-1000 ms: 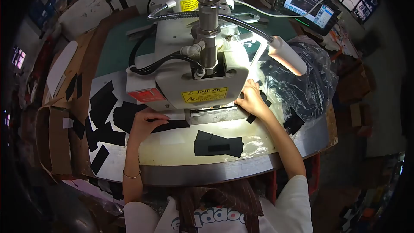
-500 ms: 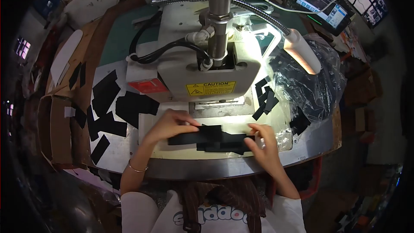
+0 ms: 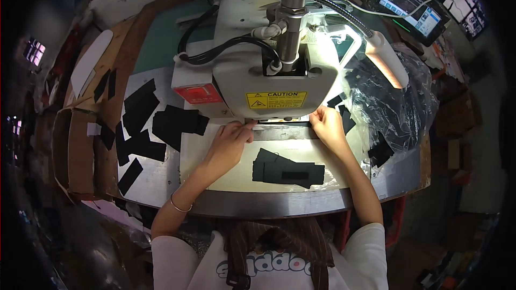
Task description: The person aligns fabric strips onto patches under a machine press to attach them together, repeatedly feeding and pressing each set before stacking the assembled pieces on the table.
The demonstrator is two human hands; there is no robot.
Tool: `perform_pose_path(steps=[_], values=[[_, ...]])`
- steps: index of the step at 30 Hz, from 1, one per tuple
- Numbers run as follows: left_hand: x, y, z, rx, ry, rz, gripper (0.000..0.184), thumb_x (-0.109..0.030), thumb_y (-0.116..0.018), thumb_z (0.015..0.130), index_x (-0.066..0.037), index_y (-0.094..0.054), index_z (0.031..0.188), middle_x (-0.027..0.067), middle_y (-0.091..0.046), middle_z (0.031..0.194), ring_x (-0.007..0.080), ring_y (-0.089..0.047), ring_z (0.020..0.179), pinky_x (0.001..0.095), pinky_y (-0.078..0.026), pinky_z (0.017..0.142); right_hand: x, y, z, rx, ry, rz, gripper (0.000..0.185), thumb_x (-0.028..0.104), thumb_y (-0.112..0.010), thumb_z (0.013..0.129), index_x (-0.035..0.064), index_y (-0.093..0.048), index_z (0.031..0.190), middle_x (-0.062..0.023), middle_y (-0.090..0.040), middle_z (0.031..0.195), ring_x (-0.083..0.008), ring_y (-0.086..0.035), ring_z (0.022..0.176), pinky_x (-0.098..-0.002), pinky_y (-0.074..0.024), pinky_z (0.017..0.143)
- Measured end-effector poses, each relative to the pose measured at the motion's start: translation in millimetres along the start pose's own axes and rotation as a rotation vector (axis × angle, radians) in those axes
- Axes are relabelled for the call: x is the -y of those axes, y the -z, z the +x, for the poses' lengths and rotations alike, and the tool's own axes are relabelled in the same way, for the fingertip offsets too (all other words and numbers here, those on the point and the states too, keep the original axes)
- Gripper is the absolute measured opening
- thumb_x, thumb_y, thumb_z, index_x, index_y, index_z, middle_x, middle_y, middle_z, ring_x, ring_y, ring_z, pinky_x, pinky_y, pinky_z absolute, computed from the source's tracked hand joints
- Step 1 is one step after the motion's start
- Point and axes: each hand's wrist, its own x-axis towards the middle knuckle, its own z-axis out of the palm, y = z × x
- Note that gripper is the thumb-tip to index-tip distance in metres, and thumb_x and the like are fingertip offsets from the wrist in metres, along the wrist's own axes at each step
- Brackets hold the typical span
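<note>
At the front of the sewing machine (image 3: 274, 88), a thin dark edge of a black fabric piece (image 3: 285, 123) shows under the head. My left hand (image 3: 234, 137) has its fingers closed at the left end of this piece. Its right end is pinched by my right hand (image 3: 327, 124), thumb against fingers. Most of the piece is hidden beneath the machine head. Nearer my body, a small overlapping stack of black fabric pieces (image 3: 269, 169) lies on the pale work plate (image 3: 231, 180), touched by neither hand.
Several black fabric pieces (image 3: 142, 147) lie scattered on the left. Crumpled clear plastic (image 3: 398, 102) spreads on the right, below a lit lamp (image 3: 384, 59). A control screen (image 3: 411, 8) stands at the back right. An open cardboard box (image 3: 80, 156) sits at the left edge.
Both hands have moved forward from the stack to the machine head, with a black fabric piece now between them. The stack stays behind on the plate. The view has shifted slightly.
</note>
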Motion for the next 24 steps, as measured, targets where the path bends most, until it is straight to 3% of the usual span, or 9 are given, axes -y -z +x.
perform_pose_path(steps=[6,9,10,13,14,17,21,24], values=[[-1,1,1,0.041,-0.026,0.015,0.018,0.005,-0.054,0.072,-0.005,-0.051,0.087,0.0028,-0.061,0.111,0.0242,-0.051,0.090,0.0374,-0.041,0.081,8,3,-7,-0.083,0.035,-0.123,0.013,0.014,-0.065,0.078,0.0014,-0.062,0.076,-0.0096,-0.059,0.063,-0.0269,-0.058,0.057,-0.0368,-0.0453,0.060],[0,2,-1,0.036,-0.034,0.034,0.019,0.005,-0.055,0.071,-0.006,-0.051,0.086,0.0008,-0.062,0.109,0.0223,-0.052,0.088,0.0360,-0.041,0.080,10,5,-18,-0.203,0.165,-0.173,0.013,0.015,-0.067,0.076,0.0045,-0.063,0.084,-0.0064,-0.058,0.069,-0.0254,-0.058,0.065,-0.0369,-0.0445,0.062],[0,2,-1,0.032,-0.037,0.046,0.018,0.005,-0.055,0.071,-0.006,-0.051,0.085,0.0006,-0.063,0.109,0.0222,-0.052,0.087,0.0356,-0.041,0.079,6,5,-23,-0.218,0.206,-0.203,0.018,0.014,-0.068,0.075,0.0080,-0.064,0.092,-0.0054,-0.057,0.079,-0.0244,-0.057,0.077,-0.0361,-0.0424,0.067],[1,1,-1,0.002,-0.058,0.086,0.018,0.004,-0.056,0.071,-0.006,-0.052,0.085,0.0003,-0.063,0.110,0.0211,-0.053,0.086,0.0343,-0.041,0.079,-6,7,-42,-0.229,0.481,-0.413,0.023,0.013,-0.069,0.075,0.0084,-0.065,0.097,-0.0062,-0.056,0.087,-0.0244,-0.054,0.084,-0.0353,-0.0401,0.073],[2,2,-2,0.002,-0.076,0.125,0.018,0.003,-0.057,0.071,-0.006,-0.053,0.085,0.0006,-0.063,0.111,0.0207,-0.053,0.085,0.0340,-0.041,0.079,-13,5,-48,-0.184,0.516,-0.438,0.029,0.012,-0.068,0.077,0.0080,-0.065,0.105,-0.0066,-0.055,0.093,-0.0233,-0.051,0.088,-0.0351,-0.0374,0.077],[2,2,-2,0.000,-0.132,0.240,0.020,0.002,-0.058,0.070,-0.007,-0.054,0.087,0.0017,-0.063,0.113,0.0199,-0.053,0.085,0.0336,-0.042,0.078,-12,4,-53,-0.240,0.625,-0.527,0.032,0.011,-0.066,0.078,0.0072,-0.064,0.109,-0.0061,-0.055,0.096,-0.0218,-0.050,0.089,-0.0347,-0.0372,0.077],[0,1,-1,-0.014,-0.181,0.349,0.021,0.000,-0.059,0.069,-0.007,-0.054,0.087,0.0031,-0.062,0.115,0.0200,-0.053,0.086,0.0341,-0.042,0.078,-13,4,-58,-0.220,0.583,-0.523,0.031,0.013,-0.063,0.081,0.0064,-0.063,0.112,-0.0075,-0.055,0.102,-0.0234,-0.050,0.092,-0.0369,-0.0355,0.081],[0,3,-2,0.019,-0.139,0.308,0.019,0.000,-0.060,0.071,-0.007,-0.054,0.088,0.0036,-0.061,0.115,0.0212,-0.053,0.089,0.0349,-0.042,0.079,-21,21,-63,-0.288,0.514,-0.359,0.021,0.008,-0.062,0.081,0.0048,-0.064,0.102,-0.0083,-0.058,0.099,-0.0241,-0.052,0.091,-0.0360,-0.0356,0.083]])
